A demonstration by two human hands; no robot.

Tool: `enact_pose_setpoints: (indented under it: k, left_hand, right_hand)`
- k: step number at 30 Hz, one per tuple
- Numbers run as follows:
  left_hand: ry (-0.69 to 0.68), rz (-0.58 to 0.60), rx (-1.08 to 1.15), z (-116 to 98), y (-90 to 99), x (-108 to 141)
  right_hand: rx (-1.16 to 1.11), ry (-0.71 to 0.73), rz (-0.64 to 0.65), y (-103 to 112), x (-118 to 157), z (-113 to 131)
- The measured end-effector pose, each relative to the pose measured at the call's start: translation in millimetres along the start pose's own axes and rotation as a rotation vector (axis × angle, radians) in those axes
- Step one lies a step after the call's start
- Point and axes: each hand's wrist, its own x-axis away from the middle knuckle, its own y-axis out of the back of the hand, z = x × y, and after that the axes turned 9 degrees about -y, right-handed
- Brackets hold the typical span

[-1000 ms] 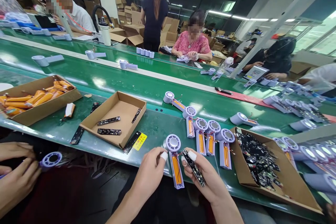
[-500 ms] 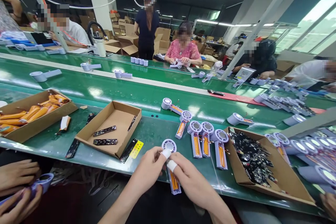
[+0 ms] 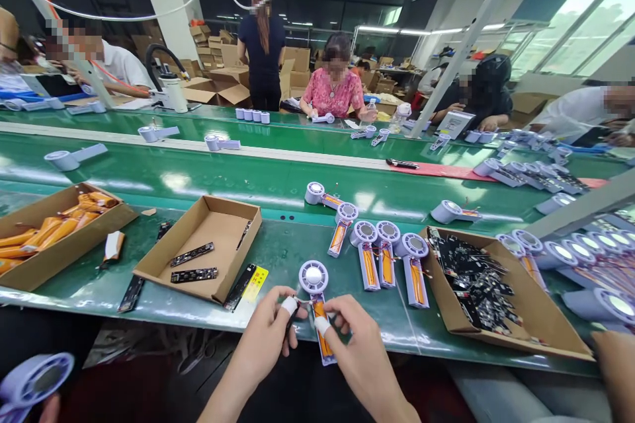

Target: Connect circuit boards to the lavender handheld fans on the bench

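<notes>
left hand [image 3: 265, 332] has a black board [image 3: 294, 310] pinched between thumb and fingers, held just left of the fan unit [image 3: 313, 275] – probably so the thin lead [image 3: 304, 302] bridging the gap stays slack. right hand [image 3: 354, 336] is curled over the open handle, thumb near the orange cell [image 3: 325, 347]; can't tell if it's gripping anything.

fan unit lies face up at the near edge of the green bench [image 3: 285, 244], head away, handle toward the person, end apparently overhanging. looks placed that way to keep the open channel facing the fingers.

materials: lilac shell, smooth, plastic-looking; round spoked head with a pale disc, straight trough handle. cell is soft-looking, orange-wrapped. boards flat, narrow, part-studded. both thumbs wear white wraps [image 3: 322, 326].

right carton [image 3: 550, 330], plain cardboard, has boards heaped loose – likely for easy reach. more fan units [image 3: 387, 232] stand by, cells facing up.
</notes>
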Motion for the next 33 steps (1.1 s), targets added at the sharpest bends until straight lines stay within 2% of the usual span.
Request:
enact_pose_setpoints:
  k: [3, 7, 11, 14, 18, 23, 26, 29, 33]
  left_hand:
    - [0.002, -0.007, -0.002, 1.0, -2.0, 2.0]
    - [0.008, -0.018, 0.020, -3.5, -0.6, 4.8]
    - [0.050, -0.002, 0.082, -5.7, 1.8, 4.6]
    - [0.045, 0.009, 0.030, -7.6, 1.3, 3.9]
    - [0.028, 0.067, -0.163, -18.5, 3.3, 6.8]
    - [-0.172, 0.250, -0.753, -35.6, 12.9, 12.3]
    - [-0.198, 0.371, -0.992, -40.0, 15.8, 10.9]
    - [-0.208, 0.429, -1.072, -42.5, 15.8, 5.2]
    - [-0.202, 0.459, -1.016, -48.8, 14.8, 0.4]
  right_hand:
    - [0.045, 0.051, -0.027, -12.0, -0.7, 1.2]
    - [0.085, 0.138, -0.029, -22.2, -4.7, -9.7]
    - [0.065, 0.246, -0.053, -23.4, -7.3, -22.5]
    - [0.095, 0.308, -0.073, -20.7, -7.6, -25.9]
    - [0.160, 0.340, -0.014, -12.4, -8.4, -22.7]
    - [0.220, 0.339, 0.079, 2.6, -8.4, -13.9]
    - [0.306, 0.355, 0.113, 9.5, -6.9, -6.1]
    - [0.380, 0.341, 0.142, 13.3, -4.9, 1.5]
    - [0.410, 0.296, 0.149, 14.9, -3.2, 6.3]
